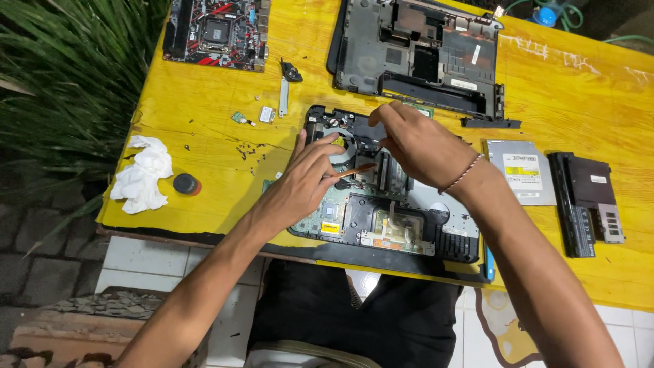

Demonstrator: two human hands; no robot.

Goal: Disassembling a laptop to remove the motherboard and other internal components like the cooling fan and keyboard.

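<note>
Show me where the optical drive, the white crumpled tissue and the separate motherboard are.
optical drive (pixel 521 170): head view, middle of its silver top cover.
white crumpled tissue (pixel 142 176): head view, centre of the wad.
separate motherboard (pixel 218 31): head view, on its processor socket.

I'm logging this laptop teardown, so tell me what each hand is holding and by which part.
Both hands rest on the opened laptop. The left hand touches the fan area; the right hand pinches something there, but what cannot be told.
</note>
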